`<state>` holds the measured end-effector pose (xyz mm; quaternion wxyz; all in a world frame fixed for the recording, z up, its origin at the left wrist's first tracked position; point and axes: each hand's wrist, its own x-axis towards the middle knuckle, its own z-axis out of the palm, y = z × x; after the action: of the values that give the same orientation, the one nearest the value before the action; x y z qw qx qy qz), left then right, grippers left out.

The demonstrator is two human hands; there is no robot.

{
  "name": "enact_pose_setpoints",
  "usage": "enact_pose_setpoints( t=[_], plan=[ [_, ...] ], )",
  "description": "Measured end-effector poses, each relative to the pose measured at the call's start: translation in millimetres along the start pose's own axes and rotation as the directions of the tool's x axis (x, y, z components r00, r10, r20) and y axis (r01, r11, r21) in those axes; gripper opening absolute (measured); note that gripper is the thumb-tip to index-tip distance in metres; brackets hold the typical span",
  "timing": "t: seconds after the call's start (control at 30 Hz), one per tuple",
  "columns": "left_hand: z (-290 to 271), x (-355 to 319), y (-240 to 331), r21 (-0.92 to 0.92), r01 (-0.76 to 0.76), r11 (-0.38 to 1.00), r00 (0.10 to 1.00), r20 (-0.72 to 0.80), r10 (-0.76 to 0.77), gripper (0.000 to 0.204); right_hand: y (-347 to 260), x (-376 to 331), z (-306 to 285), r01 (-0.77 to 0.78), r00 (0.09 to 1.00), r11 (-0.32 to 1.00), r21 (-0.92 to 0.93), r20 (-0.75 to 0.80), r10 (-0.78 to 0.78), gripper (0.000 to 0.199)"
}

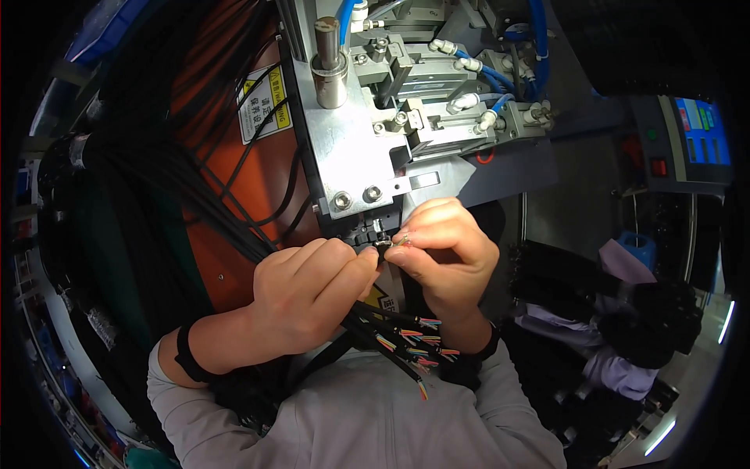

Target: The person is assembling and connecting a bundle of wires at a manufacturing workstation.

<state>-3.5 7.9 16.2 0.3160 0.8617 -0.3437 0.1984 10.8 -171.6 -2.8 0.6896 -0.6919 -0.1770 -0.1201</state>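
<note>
My left hand [308,293] and my right hand [445,250] meet just below a metal machine head [355,148]. Both pinch a small black cable end with a metal tip [388,244] at the machine's dark slot. The right thumb and forefinger grip the tip. The left fingers close on the cable beside it. Under the hands hangs a bundle of black cables [406,340] whose stripped ends show coloured wires. It is hidden which cable of the bundle is the one held.
A thick mass of black cables [141,195] hangs at the left over an orange panel with a yellow warning label [264,105]. Blue air hoses [500,78] run over the machine top. A control panel [691,141] sits at right. Another person [617,344] is at lower right.
</note>
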Motion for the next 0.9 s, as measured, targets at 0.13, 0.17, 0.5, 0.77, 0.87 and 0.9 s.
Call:
enact_pose_setpoints(
  t=[0.13, 0.17, 0.5, 0.77, 0.87, 0.9],
  plan=[
    [-2.0, -1.4, -0.2, 0.111, -0.033, 0.993, 0.999, 0.041, 0.029, 0.024, -10.0, 1.3, -5.2, 0.204, 0.979, 0.858, -0.471, 0.092, -0.182, 0.015],
    [-3.5, 0.3, 0.1, 0.157, -0.066, 0.985, 0.997, 0.050, 0.059, 0.027, -11.5, 2.5, -8.0, 0.187, 0.981, 0.836, -0.516, 0.134, -0.137, 0.014],
    [2.7, -1.5, 3.5, 0.232, -0.079, 0.970, 0.996, 0.065, 0.065, 0.033, 8.1, -1.8, -31.3, -0.625, 0.777, 0.742, 0.244, 0.290, 0.559, 0.013],
    [12.9, -6.4, 3.9, 0.394, -0.075, 0.916, 0.979, 0.206, -0.009, 0.025, 19.7, 1.2, -10.0, 0.027, 0.985, 0.866, -0.499, 0.163, 0.063, 0.009],
    [15.6, -9.0, 6.7, 0.441, -0.026, 0.897, 0.976, 0.204, -0.072, 0.025, 18.5, -0.4, -8.9, 0.040, 0.972, 0.822, -0.568, 0.213, 0.100, 0.008],
    [15.7, -8.5, 6.9, 0.444, -0.023, 0.896, 0.976, 0.205, -0.076, 0.025, 20.0, -0.1, -8.2, 0.040, 0.971, 0.824, -0.565, 0.216, 0.101, 0.008]
  ],
)
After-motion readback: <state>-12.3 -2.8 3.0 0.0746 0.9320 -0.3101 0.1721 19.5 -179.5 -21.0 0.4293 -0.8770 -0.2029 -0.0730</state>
